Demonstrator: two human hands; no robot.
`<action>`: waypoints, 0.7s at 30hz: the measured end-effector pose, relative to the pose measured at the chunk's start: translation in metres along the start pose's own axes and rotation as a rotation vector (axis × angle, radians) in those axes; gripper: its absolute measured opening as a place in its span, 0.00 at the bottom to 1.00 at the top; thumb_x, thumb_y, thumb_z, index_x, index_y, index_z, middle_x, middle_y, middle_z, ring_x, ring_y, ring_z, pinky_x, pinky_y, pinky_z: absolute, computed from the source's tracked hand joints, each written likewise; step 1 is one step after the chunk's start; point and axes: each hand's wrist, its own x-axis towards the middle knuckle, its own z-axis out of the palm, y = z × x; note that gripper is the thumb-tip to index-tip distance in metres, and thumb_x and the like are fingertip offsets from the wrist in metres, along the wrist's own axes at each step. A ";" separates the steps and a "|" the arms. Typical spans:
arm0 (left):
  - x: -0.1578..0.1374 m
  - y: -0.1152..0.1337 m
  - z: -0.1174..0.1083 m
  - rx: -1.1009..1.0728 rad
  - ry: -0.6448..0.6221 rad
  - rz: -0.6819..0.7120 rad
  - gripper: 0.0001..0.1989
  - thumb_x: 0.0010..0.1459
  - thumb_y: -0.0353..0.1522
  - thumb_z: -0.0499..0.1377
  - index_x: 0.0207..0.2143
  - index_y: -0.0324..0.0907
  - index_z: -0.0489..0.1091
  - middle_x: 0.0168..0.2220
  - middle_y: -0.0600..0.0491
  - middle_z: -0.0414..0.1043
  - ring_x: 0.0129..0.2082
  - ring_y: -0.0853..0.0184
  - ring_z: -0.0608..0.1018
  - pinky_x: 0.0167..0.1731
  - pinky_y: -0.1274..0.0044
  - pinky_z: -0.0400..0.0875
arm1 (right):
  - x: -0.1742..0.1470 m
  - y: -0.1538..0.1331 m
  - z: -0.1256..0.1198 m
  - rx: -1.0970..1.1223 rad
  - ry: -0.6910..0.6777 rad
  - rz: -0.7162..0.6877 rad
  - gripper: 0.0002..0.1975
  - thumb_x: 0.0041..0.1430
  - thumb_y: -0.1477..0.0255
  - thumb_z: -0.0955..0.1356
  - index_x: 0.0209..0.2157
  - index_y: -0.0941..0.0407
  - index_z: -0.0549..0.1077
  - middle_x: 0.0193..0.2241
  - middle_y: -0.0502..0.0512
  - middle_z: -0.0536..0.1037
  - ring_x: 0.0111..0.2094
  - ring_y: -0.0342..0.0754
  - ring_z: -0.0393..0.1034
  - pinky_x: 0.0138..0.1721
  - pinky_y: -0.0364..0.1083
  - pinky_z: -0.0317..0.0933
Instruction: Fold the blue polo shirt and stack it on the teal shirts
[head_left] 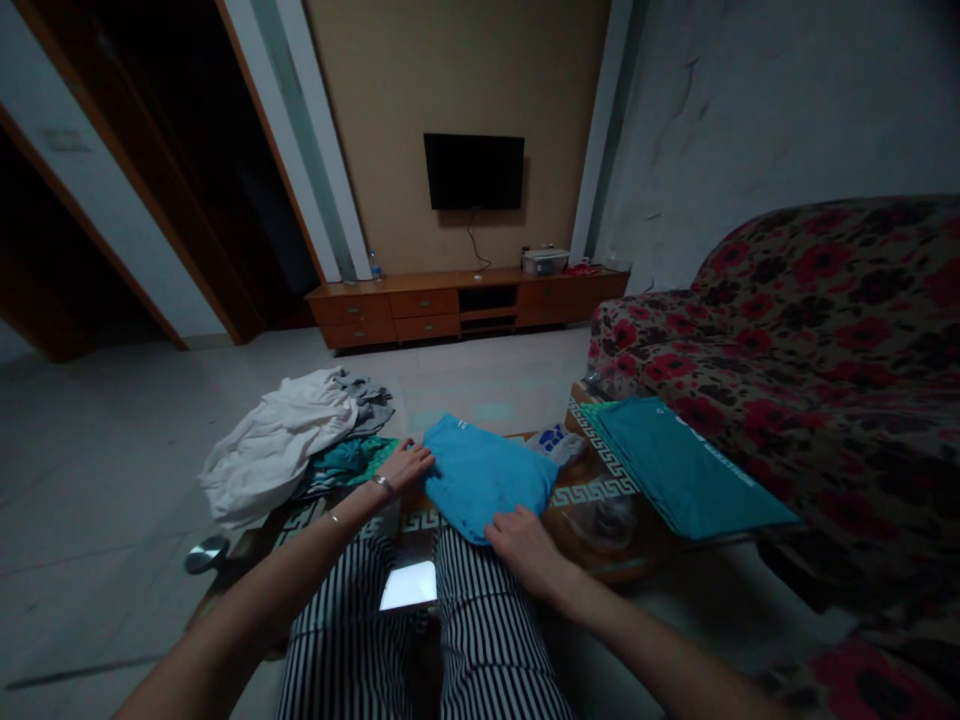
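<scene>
A folded blue garment (487,470) with small white marks near its far corner lies across the table's front and over my knee. At its left edge, my left hand (407,466) has its fingers closed on the fabric. My right hand (527,550) grips the near edge, thumb and fingers drawn together on the cloth. Off to the right lies a flat stack of folded teal garments (682,465) with white lettering on top. On the left is a loose heap with a white garment (281,440), grey cloth (369,402) and crumpled green clothing (352,462).
The dark wooden coffee table (630,565) has a patterned border. A blue-and-white plastic packet (556,441) and a clear crumpled bag (604,520) lie on it. A floral sofa (757,345) stands at right. Beyond are a TV cabinet (424,303) and a wall-mounted television (475,172).
</scene>
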 end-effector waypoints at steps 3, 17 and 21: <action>-0.035 0.002 0.018 -0.030 -0.035 -0.020 0.12 0.59 0.24 0.48 0.37 0.44 0.70 0.38 0.49 0.70 0.44 0.62 0.69 0.56 0.64 0.50 | -0.017 -0.027 0.025 0.061 0.043 0.011 0.05 0.61 0.77 0.64 0.34 0.56 0.71 0.31 0.53 0.75 0.33 0.50 0.70 0.35 0.48 0.60; -0.130 -0.020 0.024 -0.015 -0.097 -0.398 0.19 0.52 0.21 0.51 0.44 0.42 0.70 0.47 0.48 0.68 0.49 0.60 0.69 0.49 0.69 0.61 | -0.064 0.011 0.008 0.443 0.096 0.187 0.10 0.62 0.69 0.64 0.45 0.53 0.72 0.40 0.55 0.75 0.42 0.50 0.68 0.44 0.47 0.59; -0.099 -0.023 0.026 -0.107 -0.096 -0.672 0.15 0.58 0.25 0.50 0.46 0.39 0.69 0.47 0.45 0.68 0.47 0.61 0.71 0.46 0.74 0.64 | -0.045 0.085 0.029 0.241 0.120 0.635 0.14 0.62 0.68 0.63 0.47 0.59 0.73 0.43 0.63 0.74 0.46 0.54 0.66 0.47 0.49 0.57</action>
